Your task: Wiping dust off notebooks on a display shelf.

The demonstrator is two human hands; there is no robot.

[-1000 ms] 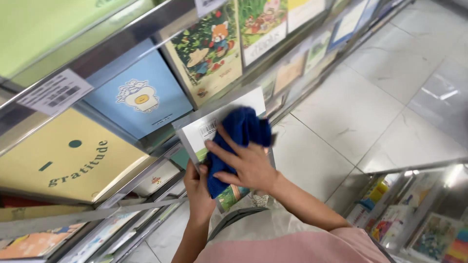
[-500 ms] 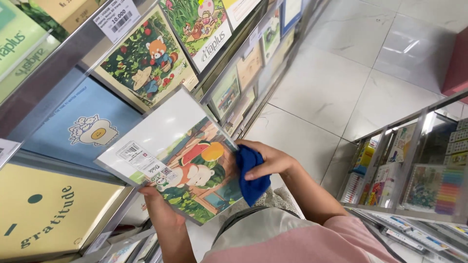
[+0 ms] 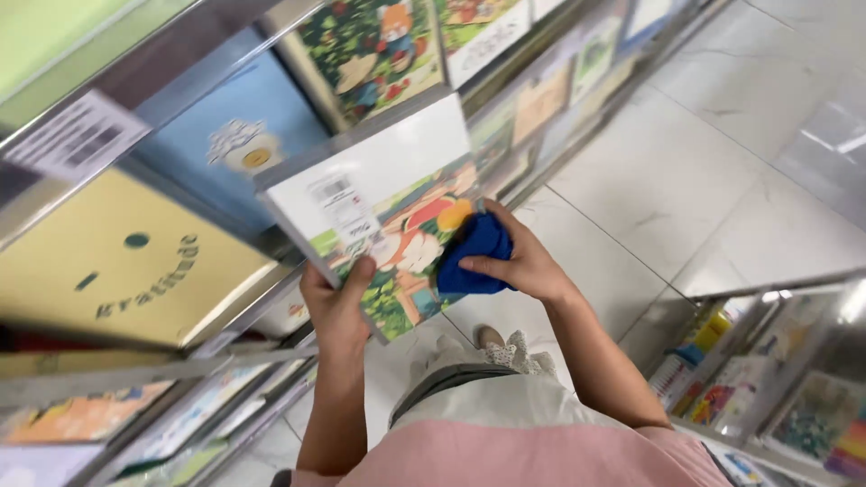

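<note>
Right fingers (image 3: 494,267) curled on blue cloth (image 3: 471,257), pressing picture book (image 3: 383,212); left fingers (image 3: 358,272) clamp its lower edge, grip partly hidden

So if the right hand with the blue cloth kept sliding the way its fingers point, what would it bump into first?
Probably the left hand. The right hand presses the blue cloth on the picture book, fingers pointing across the cover toward the left thumb gripping the book's near edge. Only cover lies between.

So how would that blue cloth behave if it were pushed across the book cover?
The blue cloth looks soft and floppy: it bunches under the right hand. It probably weighs very little. On the glossy-looking book, held from below by the left hand, it would likely slide easily.
</note>
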